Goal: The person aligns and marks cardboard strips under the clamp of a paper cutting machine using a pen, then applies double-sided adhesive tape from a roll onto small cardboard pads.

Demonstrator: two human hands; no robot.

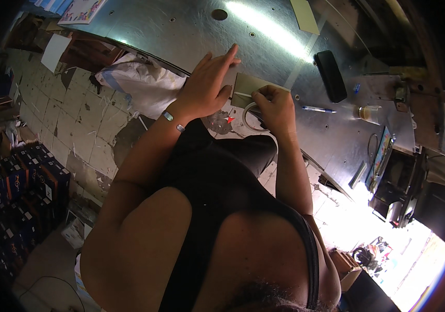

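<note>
left hand [205, 86] lies flat, fingers spread, on the metal bench [181, 31] beside the brown card [246, 86]; right hand [274, 106] pinches that card's edge

A long black rectangular case [331, 75] lies on the shiny sheet-metal bench [191, 31], with a blue pen [317, 109] just below it and a small clear jar [369, 113] further right. A white crumpled sack [139, 83] sits below the bench edge. Stacked dark printed cartons [20, 182] stand on the cracked tiled floor [71, 125].
</note>
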